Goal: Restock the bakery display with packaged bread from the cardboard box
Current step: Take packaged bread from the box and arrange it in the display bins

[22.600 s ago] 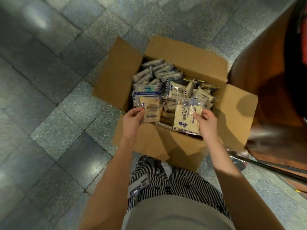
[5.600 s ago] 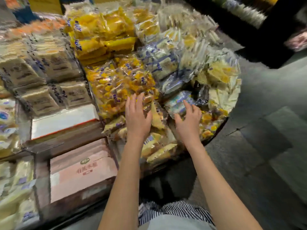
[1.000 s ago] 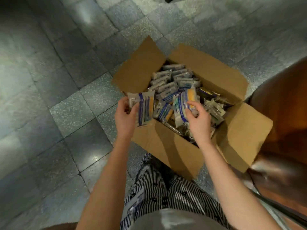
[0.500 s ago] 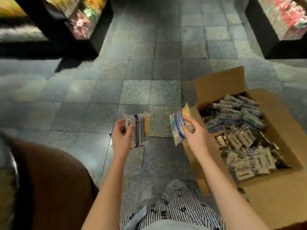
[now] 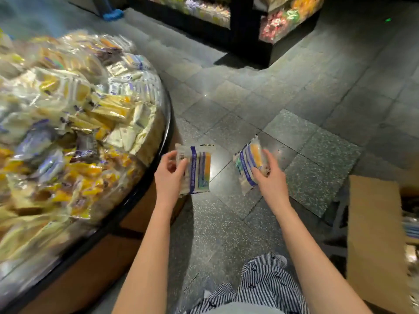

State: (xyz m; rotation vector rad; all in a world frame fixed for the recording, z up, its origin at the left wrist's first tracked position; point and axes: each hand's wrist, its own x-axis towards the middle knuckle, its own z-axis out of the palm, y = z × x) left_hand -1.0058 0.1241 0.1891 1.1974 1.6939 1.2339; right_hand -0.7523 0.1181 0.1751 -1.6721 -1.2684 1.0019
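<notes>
Cardboard box (image 5: 374, 234): shown in the head view at the right edge, on the floor (image 5: 306, 109); one brown flap is seen, and the contents are glimpsed only as a blur at the frame's border.
Display (image 5: 170, 120): a round stand with a dark rim on a brown base, placed at the left, well apart from the box.
Packaged bread (image 5: 79, 123): heaped across the display in yellow, white and purple-blue wrappers; single packs are smeared by motion blur.
Left hand (image 5: 169, 175): raised over the floor just beside the display rim; thumb and fingers are curled round the left edge of the left packet (image 5: 199, 168).
Left packet: a clear wrapper with a blue band, an orange panel and a barcode; it is held in the air, face up, outside the display.
Right hand (image 5: 271, 177): held over the floor between display and box; the fingers are closed on the right side of the right packet (image 5: 249, 159).
Right packet: of the same kind, tilted, carried in the air and kept apart from the left packet.
Floor: laid with grey speckled tiles.
Far shelves (image 5: 283, 23): dark units filled with coloured packets, seen along the top.
Striped trousers (image 5: 267, 282): seen at the bottom edge between the forearms.
</notes>
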